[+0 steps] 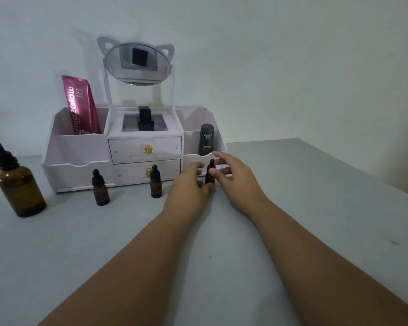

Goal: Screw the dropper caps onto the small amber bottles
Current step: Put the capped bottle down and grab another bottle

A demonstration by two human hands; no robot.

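Three small amber bottles with black dropper caps stand on the table in front of the organiser. The left one (101,188) and the middle one (156,182) stand free. The right bottle (209,179) is between my hands. My left hand (189,184) grips its lower body, which the fingers mostly hide. My right hand (233,177) pinches the dropper cap (211,164), thumb in front and fingers behind, with the index finger stretched upward.
A white organiser (80,158) with two drawers, a cat-ear mirror (137,62), a pink tube (81,104) and a dark green Kahf stick (207,138) stands behind the bottles. A large amber dropper bottle (19,184) stands at the far left. The table edge runs at the right.
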